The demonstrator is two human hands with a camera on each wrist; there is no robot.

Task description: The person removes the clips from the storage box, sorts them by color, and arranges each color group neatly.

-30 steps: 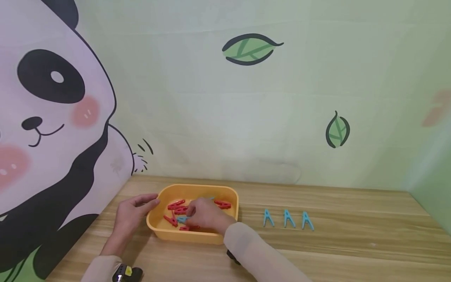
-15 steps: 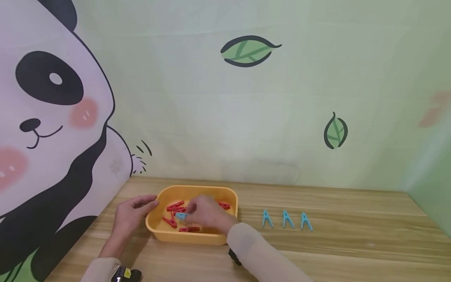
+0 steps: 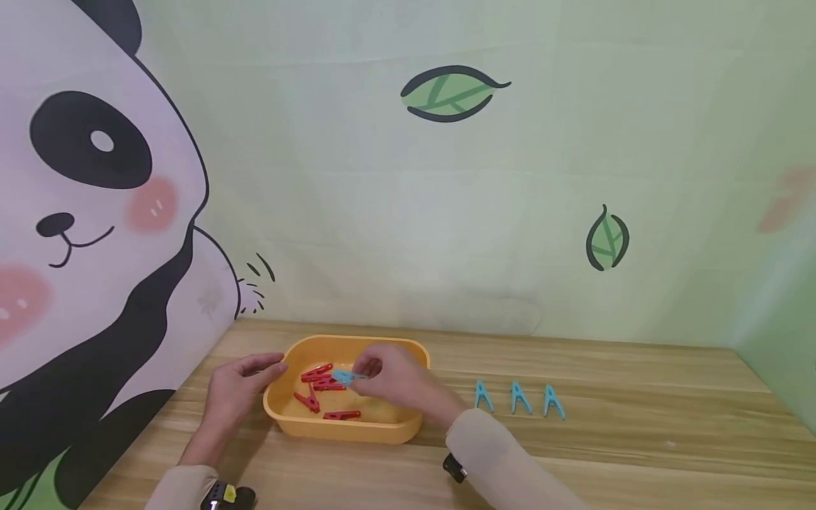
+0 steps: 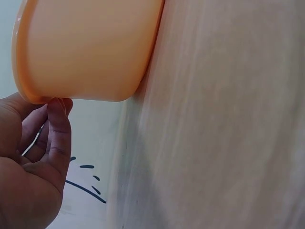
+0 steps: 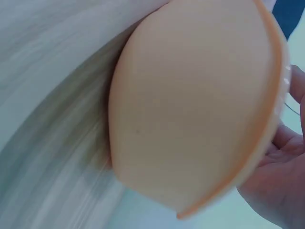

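One orange tub [image 3: 347,427] sits on the wooden table [image 3: 637,439]. Three blue clothespins [image 3: 519,398] stand in a row on the table beside it, and a fourth blue clothespin [image 3: 343,377] is over the tub. About five red clothespins [image 3: 319,386] lie inside; overlaps make that count uncertain.

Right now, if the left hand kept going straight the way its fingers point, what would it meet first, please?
The left hand points right, at the left end of the yellow tub. Its fingertips already touch the rim, so the tub wall comes first; the red clothespins lie beyond, inside.
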